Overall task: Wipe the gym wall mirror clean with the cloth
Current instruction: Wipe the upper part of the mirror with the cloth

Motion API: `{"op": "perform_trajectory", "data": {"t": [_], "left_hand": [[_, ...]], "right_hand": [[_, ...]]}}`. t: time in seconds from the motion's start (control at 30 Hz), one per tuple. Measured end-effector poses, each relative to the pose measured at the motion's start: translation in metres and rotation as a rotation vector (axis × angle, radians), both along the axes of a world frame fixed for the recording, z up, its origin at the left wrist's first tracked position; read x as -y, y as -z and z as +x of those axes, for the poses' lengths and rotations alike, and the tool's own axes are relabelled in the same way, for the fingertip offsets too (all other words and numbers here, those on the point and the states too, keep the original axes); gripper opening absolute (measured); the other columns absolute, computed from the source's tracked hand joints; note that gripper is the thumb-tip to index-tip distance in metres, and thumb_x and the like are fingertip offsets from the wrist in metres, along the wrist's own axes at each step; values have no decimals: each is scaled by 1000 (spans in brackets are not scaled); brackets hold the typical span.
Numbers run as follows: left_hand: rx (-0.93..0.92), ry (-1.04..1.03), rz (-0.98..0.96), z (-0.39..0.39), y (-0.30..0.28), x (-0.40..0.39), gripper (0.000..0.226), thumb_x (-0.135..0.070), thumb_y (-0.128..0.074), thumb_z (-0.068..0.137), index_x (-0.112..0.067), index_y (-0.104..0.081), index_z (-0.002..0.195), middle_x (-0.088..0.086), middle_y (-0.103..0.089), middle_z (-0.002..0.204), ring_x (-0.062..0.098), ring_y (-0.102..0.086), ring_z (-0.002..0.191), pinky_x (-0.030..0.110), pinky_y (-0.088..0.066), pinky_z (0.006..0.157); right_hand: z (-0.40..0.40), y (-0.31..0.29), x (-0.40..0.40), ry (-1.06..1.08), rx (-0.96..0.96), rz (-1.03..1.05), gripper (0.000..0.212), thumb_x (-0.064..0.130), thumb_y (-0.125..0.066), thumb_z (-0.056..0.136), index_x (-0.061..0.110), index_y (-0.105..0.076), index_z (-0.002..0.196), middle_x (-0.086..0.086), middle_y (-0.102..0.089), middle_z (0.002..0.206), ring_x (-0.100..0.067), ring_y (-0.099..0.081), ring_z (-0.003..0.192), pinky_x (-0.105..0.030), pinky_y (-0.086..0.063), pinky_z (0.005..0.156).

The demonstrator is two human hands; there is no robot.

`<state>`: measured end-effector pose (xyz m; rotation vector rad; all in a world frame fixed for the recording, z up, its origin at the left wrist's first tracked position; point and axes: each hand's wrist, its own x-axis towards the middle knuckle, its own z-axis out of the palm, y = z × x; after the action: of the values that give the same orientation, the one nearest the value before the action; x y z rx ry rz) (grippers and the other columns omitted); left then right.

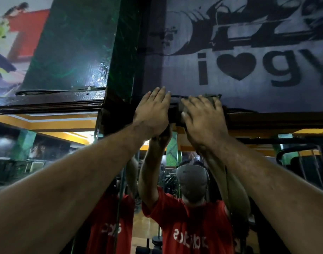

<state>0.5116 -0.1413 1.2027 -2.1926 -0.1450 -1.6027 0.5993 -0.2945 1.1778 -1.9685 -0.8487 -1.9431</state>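
Both my arms reach up to the top of the wall mirror point(257, 180). A dark olive cloth point(210, 97) lies bunched along the mirror's dark wooden top frame point(266, 119). My right hand point(202, 118) lies flat on the cloth with straight fingers, pressing it onto the frame. My left hand point(153, 110) rests flat on the frame just left of it, fingers straight and pointing up. The glass below reflects my raised arms and a red shirt.
A green pillar point(120, 52) stands at the corner left of my hands. A second mirror panel point(38, 153) continues to the left. Above the frame hangs a grey banner point(248, 61) with black lettering and a heart. Gym machines show in the reflection at right.
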Motion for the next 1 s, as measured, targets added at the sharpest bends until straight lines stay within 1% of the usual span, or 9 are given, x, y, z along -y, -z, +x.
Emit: {"op": "perform_trajectory", "data": {"t": [0.13,0.23,0.3,0.43,0.53,0.63,0.73,0.83,1.0], "left_hand": [[-68,264,-91,21,-19,11,51,-19,-35,104,-13,-36,155,10,-37,160,27,-28,150,40,-18,125],[-85,441,-249,27,-20,24,40,-17,-39,103,-16,-58,138,13,-60,139,34,-53,129,41,-41,108],[-41,434,-272,27,-16,27,37,-20,-39,104,-16,-60,133,16,-64,130,36,-59,117,40,-45,95],[54,392,-155,31,-4,21,31,-23,-42,101,-14,-64,121,15,-68,119,37,-62,106,37,-44,85],[124,410,-57,40,2,15,37,-33,-40,99,-15,-67,117,10,-71,114,33,-64,104,40,-45,90],[145,399,-42,46,5,12,51,-44,-31,98,-22,-67,127,2,-71,122,25,-63,111,41,-43,99],[105,380,-29,48,12,14,50,-47,-32,101,-29,-56,142,-2,-58,144,23,-50,134,43,-29,115],[29,379,26,50,9,29,47,-39,-36,106,-27,-46,150,0,-45,156,23,-33,148,45,-13,125],[-37,396,47,60,3,54,58,-38,-27,98,-20,-47,148,3,-53,149,26,-37,146,44,-17,123]], "right_hand": [[2,9,5,37,20,-75,57,41,-34,108,26,-30,163,1,-34,168,-24,-24,157,-57,-11,126],[4,10,19,37,24,-99,59,41,-32,106,27,-28,163,2,-34,168,-23,-25,157,-56,-13,126],[7,15,21,46,33,-95,59,42,-30,106,28,-27,163,2,-33,168,-23,-25,157,-57,-13,127],[11,9,21,23,7,35,60,49,-26,105,26,-36,160,1,-44,162,-24,-33,153,-56,-17,126],[4,-1,15,-24,-55,177,56,49,-27,105,27,-51,150,3,-56,151,-24,-41,147,-57,-20,123],[1,6,11,11,-33,92,49,46,-35,109,27,-49,152,4,-53,154,-24,-38,150,-58,-18,125],[3,2,35,88,-16,61,46,45,-39,108,25,-53,147,-1,-59,147,-27,-49,141,-56,-30,120],[5,-5,54,83,-87,172,43,42,-39,106,19,-63,133,-6,-67,132,-30,-59,125,-52,-40,111],[12,7,59,81,-66,134,46,40,-43,107,21,-52,148,-6,-58,148,-29,-50,139,-57,-34,118]]}}
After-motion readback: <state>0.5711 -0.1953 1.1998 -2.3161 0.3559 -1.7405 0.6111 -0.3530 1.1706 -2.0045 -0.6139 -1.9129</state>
